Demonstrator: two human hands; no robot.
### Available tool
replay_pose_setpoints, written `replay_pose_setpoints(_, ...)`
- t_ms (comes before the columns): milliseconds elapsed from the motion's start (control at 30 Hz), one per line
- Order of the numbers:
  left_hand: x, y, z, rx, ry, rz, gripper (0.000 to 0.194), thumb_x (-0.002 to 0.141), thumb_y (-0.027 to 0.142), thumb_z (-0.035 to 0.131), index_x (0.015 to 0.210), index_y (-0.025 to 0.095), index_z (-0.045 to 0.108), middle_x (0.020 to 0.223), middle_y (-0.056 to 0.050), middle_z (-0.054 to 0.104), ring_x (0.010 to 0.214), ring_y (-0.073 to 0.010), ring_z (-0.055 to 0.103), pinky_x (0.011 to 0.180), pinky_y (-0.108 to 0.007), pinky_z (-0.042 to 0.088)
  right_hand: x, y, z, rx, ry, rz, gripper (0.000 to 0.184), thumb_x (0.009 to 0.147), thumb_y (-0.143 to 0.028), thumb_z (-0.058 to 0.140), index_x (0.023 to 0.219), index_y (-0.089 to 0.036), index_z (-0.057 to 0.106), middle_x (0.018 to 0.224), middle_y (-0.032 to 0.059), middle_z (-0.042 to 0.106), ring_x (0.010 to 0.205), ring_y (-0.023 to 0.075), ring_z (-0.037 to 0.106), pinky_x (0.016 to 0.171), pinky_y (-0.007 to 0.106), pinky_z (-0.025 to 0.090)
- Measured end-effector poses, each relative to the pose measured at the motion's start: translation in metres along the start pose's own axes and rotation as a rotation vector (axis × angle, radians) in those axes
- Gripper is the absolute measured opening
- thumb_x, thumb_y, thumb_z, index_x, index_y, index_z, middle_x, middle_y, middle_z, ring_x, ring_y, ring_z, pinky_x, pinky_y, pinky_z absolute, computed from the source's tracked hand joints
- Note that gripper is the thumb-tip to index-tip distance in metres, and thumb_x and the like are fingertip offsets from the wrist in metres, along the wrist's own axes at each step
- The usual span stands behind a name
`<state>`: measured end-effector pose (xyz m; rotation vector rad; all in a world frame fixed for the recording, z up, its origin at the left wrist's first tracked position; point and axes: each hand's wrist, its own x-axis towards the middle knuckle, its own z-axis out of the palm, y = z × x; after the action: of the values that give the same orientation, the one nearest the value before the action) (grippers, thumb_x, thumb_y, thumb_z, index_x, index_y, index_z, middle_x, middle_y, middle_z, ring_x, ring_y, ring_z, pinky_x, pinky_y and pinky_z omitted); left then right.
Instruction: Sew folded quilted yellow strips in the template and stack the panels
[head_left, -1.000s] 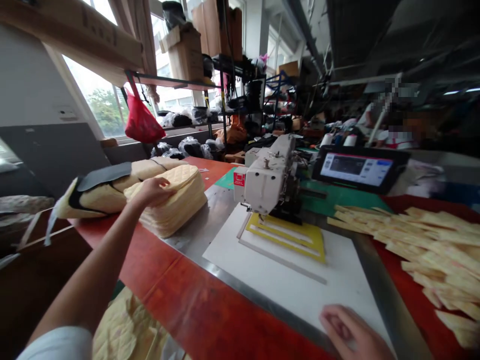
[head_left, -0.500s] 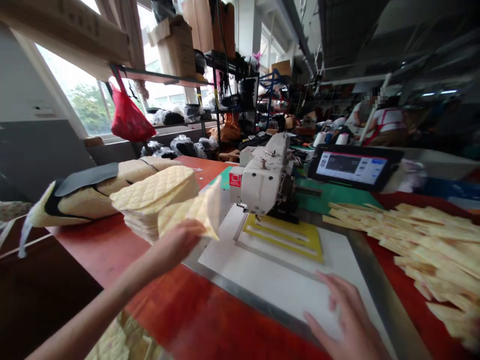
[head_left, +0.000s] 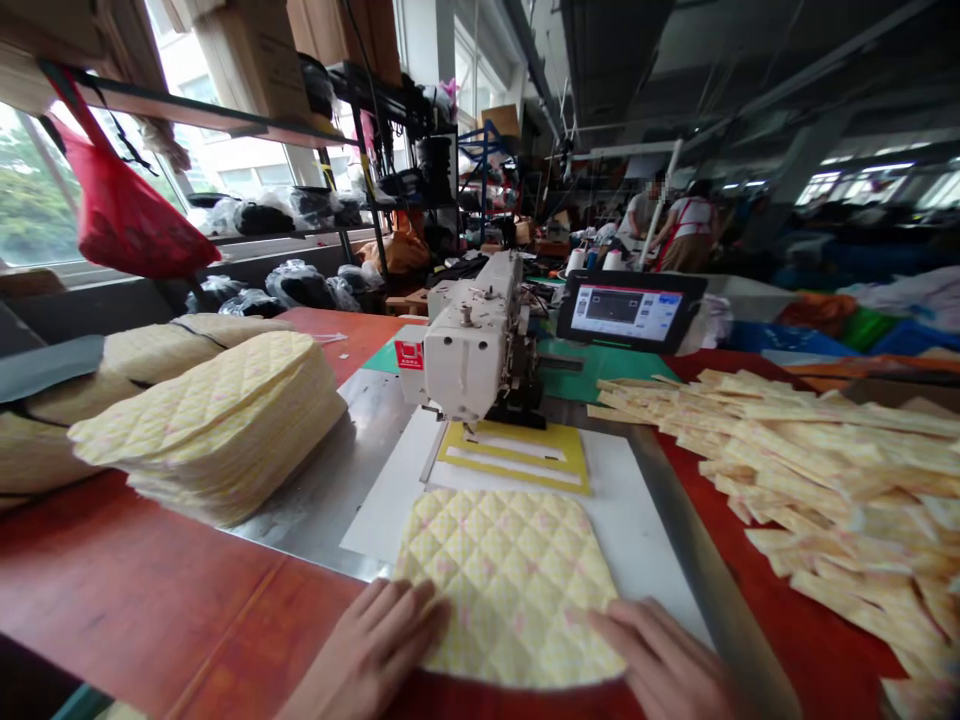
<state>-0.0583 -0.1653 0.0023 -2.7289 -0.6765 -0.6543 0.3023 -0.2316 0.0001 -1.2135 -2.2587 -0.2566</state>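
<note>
A quilted pale-yellow fabric panel (head_left: 506,575) with rounded corners lies in front of the sewing machine (head_left: 472,345), partly over the white plate (head_left: 645,510). My left hand (head_left: 379,635) is closed on its lower left edge, with the fingertips on the cloth. At the right edge, my right hand (head_left: 649,645) pinches the panel between thumb and fingers; the thumb is partly hidden. Just beyond the panel, under the machine head, sits a yellow slotted frame (head_left: 514,455). A thick stack of like quilted panels (head_left: 225,425) stands to the left.
Many yellow fabric strips (head_left: 810,460) are heaped on the right. A lit control screen (head_left: 630,312) stands behind the plate. Bundled rolls (head_left: 150,360) lie at far left, below a hanging red bag (head_left: 127,205). Two people (head_left: 686,230) work in the background.
My left hand has brought one panel from the stack to the front of the machine. My right hand, formerly open over the plate, now grips its right edge. The view has turned right.
</note>
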Motion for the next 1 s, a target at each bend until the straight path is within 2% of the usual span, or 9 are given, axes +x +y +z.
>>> replay_pose_setpoints(133, 0.038, -0.029, 0.028, 0.028, 0.043, -0.062, 0.031, 0.105, 0.013, 0.041, 0.128, 0.011, 0.061, 0.105, -0.012, 0.067, 0.08, -0.0213, 0.06, 0.068, -0.034, 0.052, 0.006, 0.021, 0.02, -0.046, 0.078, 0.091, 0.04, 0.098, -0.005, 0.035, 0.119, -0.023, 0.065, 0.099, 0.005, 0.071, 0.089, 0.0182, 0.071, 0.081, 0.028, 0.056)
replay_pose_setpoints(233, 0.068, -0.05, 0.046, -0.027, -0.014, -0.195, 0.032, 0.099, 0.005, 0.042, 0.121, 0.016, 0.063, 0.104, -0.01, 0.064, 0.085, -0.022, 0.063, 0.073, -0.034, 0.056, 0.018, 0.04, 0.032, -0.045, 0.088, 0.133, 0.032, 0.099, -0.007, 0.039, 0.111, -0.023, 0.064, 0.102, 0.0058, 0.071, 0.094, 0.0192, 0.071, 0.085, 0.03, 0.057)
replay_pose_setpoints(300, 0.078, -0.06, 0.053, -0.104, -0.015, -0.28, 0.037, 0.096, 0.001, 0.039, 0.121, 0.017, 0.061, 0.11, -0.01, 0.062, 0.092, -0.0209, 0.065, 0.078, -0.032, 0.058, 0.026, 0.051, 0.035, -0.013, 0.063, 0.14, 0.029, 0.099, -0.009, 0.041, 0.108, -0.023, 0.064, 0.104, 0.0056, 0.071, 0.097, 0.0183, 0.071, 0.086, 0.028, 0.058)
replay_pose_setpoints(400, 0.079, -0.07, 0.058, -0.158, 0.02, -0.326, 0.031, 0.099, 0.005, 0.037, 0.115, 0.018, 0.061, 0.115, -0.011, 0.062, 0.098, -0.0194, 0.067, 0.082, -0.03, 0.058, 0.037, 0.061, 0.037, -0.008, 0.051, 0.162, 0.028, 0.1, -0.011, 0.041, 0.102, -0.023, 0.066, 0.108, 0.0066, 0.07, 0.097, 0.0178, 0.071, 0.088, 0.027, 0.058)
replay_pose_setpoints(500, 0.075, -0.078, 0.061, -0.096, 0.005, -0.298, 0.026, 0.103, 0.011, 0.039, 0.104, 0.017, 0.064, 0.11, -0.011, 0.066, 0.096, -0.0214, 0.067, 0.083, -0.033, 0.058, 0.047, 0.068, 0.041, -0.057, 0.066, 0.193, 0.03, 0.101, -0.013, 0.04, 0.096, -0.021, 0.069, 0.1, 0.0078, 0.068, 0.09, 0.0177, 0.069, 0.085, 0.028, 0.057)
replay_pose_setpoints(633, 0.076, -0.087, 0.068, -0.023, -0.043, -0.313, 0.026, 0.098, 0.005, 0.045, 0.109, 0.016, 0.066, 0.107, -0.01, 0.069, 0.094, -0.0237, 0.066, 0.083, -0.036, 0.058, 0.052, 0.075, 0.051, -0.076, 0.056, 0.271, 0.031, 0.104, -0.019, 0.041, 0.094, -0.021, 0.071, 0.087, 0.006, 0.064, 0.079, 0.016, 0.066, 0.078, 0.025, 0.055)
replay_pose_setpoints(733, 0.077, -0.085, 0.07, -0.079, -0.072, -0.32, 0.036, 0.095, -0.002, 0.041, 0.119, 0.014, 0.063, 0.113, -0.011, 0.068, 0.1, -0.0232, 0.066, 0.087, -0.034, 0.058, 0.049, 0.078, 0.053, -0.081, 0.027, 0.315, 0.032, 0.105, -0.021, 0.041, 0.099, -0.02, 0.072, 0.085, 0.0049, 0.063, 0.076, 0.015, 0.066, 0.077, 0.024, 0.053)
replay_pose_setpoints(833, 0.077, -0.081, 0.066, -0.095, -0.118, -0.308, 0.035, 0.097, 0.001, 0.039, 0.121, 0.014, 0.062, 0.118, -0.011, 0.067, 0.105, -0.0233, 0.064, 0.092, -0.035, 0.056, 0.044, 0.079, 0.051, -0.039, 0.03, 0.363, 0.03, 0.105, -0.024, 0.044, 0.103, -0.02, 0.074, 0.088, 0.0048, 0.065, 0.075, 0.0146, 0.067, 0.074, 0.024, 0.052)
replay_pose_setpoints(1000, 0.08, -0.076, 0.057, 0.006, -0.195, -0.331, 0.026, 0.102, 0.011, 0.043, 0.112, 0.015, 0.067, 0.106, -0.012, 0.064, 0.092, -0.0255, 0.06, 0.082, -0.039, 0.055, 0.039, 0.082, 0.049, 0.03, 0.046, 0.382, 0.029, 0.103, -0.029, 0.049, 0.106, -0.021, 0.076, 0.085, 0.0047, 0.067, 0.07, 0.0155, 0.068, 0.066, 0.025, 0.052)
